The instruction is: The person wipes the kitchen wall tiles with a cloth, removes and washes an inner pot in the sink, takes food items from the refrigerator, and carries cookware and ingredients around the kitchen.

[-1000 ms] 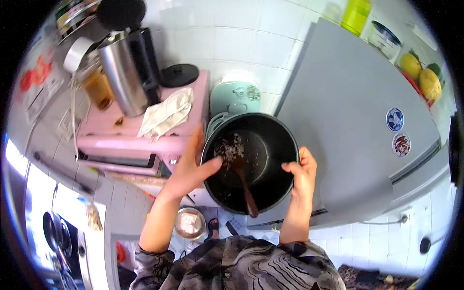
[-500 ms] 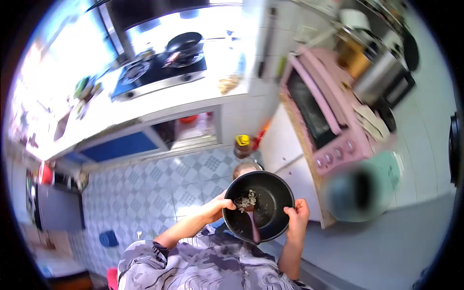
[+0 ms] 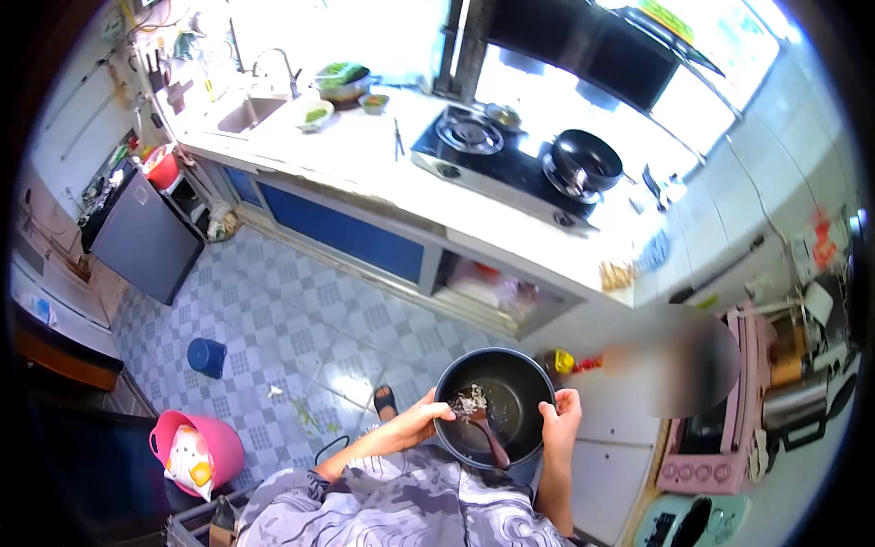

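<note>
A dark round pot [image 3: 524, 401] is held in front of my body, its opening facing up toward me. My left hand [image 3: 427, 419] grips its left rim, thumb over the edge. On the opposite side, my right hand [image 3: 562, 415] clasps the right rim the same way. Inside lies a brown spatula [image 3: 492, 441], its handle resting toward the near rim. Some pale, grain-like food [image 3: 468, 400] clings to the pot's left side near the spatula's head. What the food is exactly, I cannot make out.
Ahead runs a white counter [image 3: 365, 187] with a sink [image 3: 251, 115], a gas stove [image 3: 465, 146] and a black wok [image 3: 586, 159]. A pink oven [image 3: 702, 469] stands at the right. On the tiled floor are a blue bucket [image 3: 207, 357] and a pink bin [image 3: 228, 447].
My view has swung left, bringing the sink and more floor into sight. Both hands still hold the pot, with the spatula and food inside it.
</note>
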`<state>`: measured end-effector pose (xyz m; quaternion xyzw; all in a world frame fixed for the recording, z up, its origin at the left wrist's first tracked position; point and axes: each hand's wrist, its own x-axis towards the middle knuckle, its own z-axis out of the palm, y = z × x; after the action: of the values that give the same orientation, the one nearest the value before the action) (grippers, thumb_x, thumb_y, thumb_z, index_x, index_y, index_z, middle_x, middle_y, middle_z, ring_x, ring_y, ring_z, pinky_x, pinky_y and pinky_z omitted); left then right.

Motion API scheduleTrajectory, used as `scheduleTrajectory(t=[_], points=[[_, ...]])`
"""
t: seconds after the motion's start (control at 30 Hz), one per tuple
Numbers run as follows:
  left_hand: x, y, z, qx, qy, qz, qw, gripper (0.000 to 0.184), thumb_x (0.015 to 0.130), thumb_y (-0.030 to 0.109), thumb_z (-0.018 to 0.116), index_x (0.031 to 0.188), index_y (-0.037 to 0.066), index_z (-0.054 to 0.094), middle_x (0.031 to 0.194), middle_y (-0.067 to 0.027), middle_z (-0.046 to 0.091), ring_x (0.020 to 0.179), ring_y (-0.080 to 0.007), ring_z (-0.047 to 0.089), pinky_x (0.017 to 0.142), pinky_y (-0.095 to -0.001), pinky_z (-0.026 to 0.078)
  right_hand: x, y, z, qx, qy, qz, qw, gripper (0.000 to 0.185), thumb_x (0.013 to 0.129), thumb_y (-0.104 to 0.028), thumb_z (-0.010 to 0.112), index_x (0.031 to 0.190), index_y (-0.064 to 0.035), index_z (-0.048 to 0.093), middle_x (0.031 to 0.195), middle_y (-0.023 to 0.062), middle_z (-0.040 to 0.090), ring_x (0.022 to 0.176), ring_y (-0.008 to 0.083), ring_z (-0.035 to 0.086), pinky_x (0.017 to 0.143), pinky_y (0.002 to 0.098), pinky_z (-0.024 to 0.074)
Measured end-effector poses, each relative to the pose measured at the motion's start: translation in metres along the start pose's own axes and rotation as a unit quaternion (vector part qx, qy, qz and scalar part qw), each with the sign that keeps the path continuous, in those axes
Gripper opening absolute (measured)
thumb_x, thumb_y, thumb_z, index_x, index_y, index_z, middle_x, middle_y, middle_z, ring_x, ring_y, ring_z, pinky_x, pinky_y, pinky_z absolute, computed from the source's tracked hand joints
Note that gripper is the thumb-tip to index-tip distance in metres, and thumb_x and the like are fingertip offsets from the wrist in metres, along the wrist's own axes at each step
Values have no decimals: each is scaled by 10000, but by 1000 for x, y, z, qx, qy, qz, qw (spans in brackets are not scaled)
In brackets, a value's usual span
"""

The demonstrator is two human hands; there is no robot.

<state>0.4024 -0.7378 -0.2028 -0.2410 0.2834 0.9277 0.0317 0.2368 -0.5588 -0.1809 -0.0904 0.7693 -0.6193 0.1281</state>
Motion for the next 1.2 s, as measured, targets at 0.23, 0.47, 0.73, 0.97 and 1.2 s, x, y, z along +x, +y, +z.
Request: scheduleTrajectory(t=[0.23, 0.47, 0.73, 0.97, 1.2], points=[[-37, 152, -114, 6, 94, 104, 990, 671, 720, 50, 583, 1342, 129, 343, 1174, -78, 521, 1048, -184, 527, 847, -334, 483, 57, -57, 214, 39, -143, -45, 988, 213, 731, 81, 590, 851, -49, 472, 721, -25, 477, 630, 46, 450, 571, 197, 362], [-73, 272, -188, -63, 121, 203, 970, 680, 782, 129, 587, 1393, 113, 288, 1262, -91, 488, 1129, -211, 519, 899, -371, 489, 97, -97, 390, 35, -233, -41, 971, 201, 750, 74, 573, 863, -48, 460, 760, -11, 502, 691, 60, 486, 634, 196, 387], [-79, 435, -272, -33, 198, 328, 923, 789, 728, 84, 608, 1421, 49, 231, 1323, -121, 430, 1210, -227, 447, 1011, -353, 384, 160, -177, 603, 171, -307, -38, 935, 157, 775, 59, 563, 873, -34, 482, 759, -21, 498, 671, 44, 446, 610, 186, 353], [-125, 541, -354, -101, 238, 362, 896, 780, 714, 59, 594, 1413, 56, 246, 1322, -115, 444, 1202, -229, 461, 998, -364, 400, 184, -252, 811, 161, -462, -62, 870, 144, 785, 64, 558, 882, -18, 491, 756, -17, 509, 672, 37, 463, 602, 182, 355], [-150, 634, -489, -125, 252, 394, 875, 660, 718, 32, 572, 1339, 8, 348, 1262, -121, 506, 1139, -241, 519, 929, -386, 462, 176, -251, 993, 158, -501, -70, 848, 130, 789, 57, 556, 877, -14, 491, 714, -14, 519, 614, 30, 456, 552, 185, 355]])
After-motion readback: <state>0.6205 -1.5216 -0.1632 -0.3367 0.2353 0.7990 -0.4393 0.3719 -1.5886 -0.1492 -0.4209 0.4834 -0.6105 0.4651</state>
